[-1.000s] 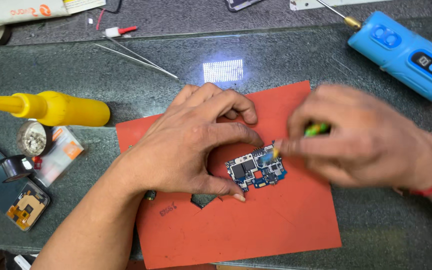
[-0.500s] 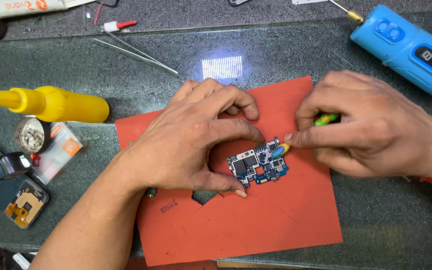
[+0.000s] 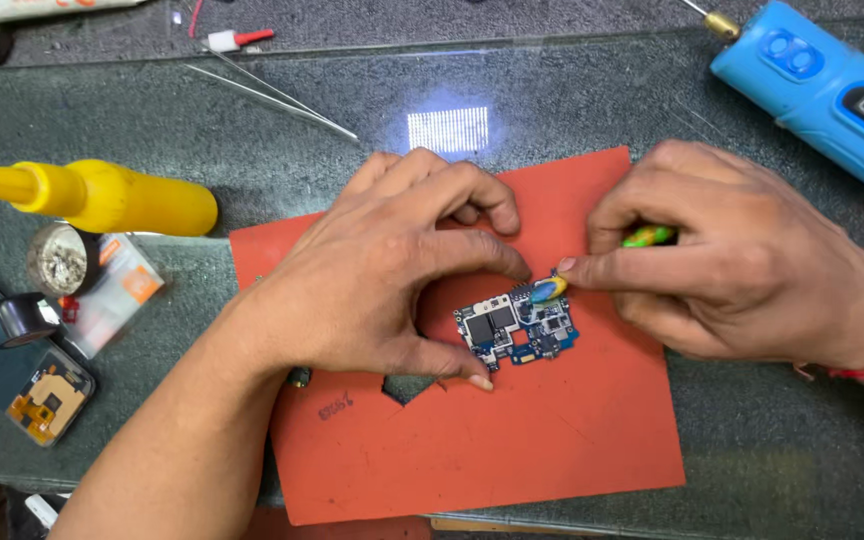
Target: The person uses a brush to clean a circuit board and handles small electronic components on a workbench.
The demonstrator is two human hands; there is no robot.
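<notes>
A small blue circuit board point(image 3: 517, 330) lies on a red-orange mat point(image 3: 512, 440). My left hand point(image 3: 392, 270) arches over it, pinning the board between thumb below and forefinger above. My right hand point(image 3: 742, 260) grips a small tool with a green and yellow handle point(image 3: 649, 236); its blue-yellow tip point(image 3: 549, 289) rests on the board's upper right edge.
A yellow squeeze bottle point(image 3: 102, 195) lies at left, with a round tin point(image 3: 57, 258), a loupe point(image 3: 22, 318) and a dismantled phone part point(image 3: 47, 405) below it. A blue powered tool point(image 3: 822, 90) lies at top right. Tweezers point(image 3: 272, 95) lie at the back on the dark glass table point(image 3: 772, 460).
My right hand has steadied and shifted slightly right; the tool tip now sits on the board's upper right edge. My left hand keeps its hold on the board.
</notes>
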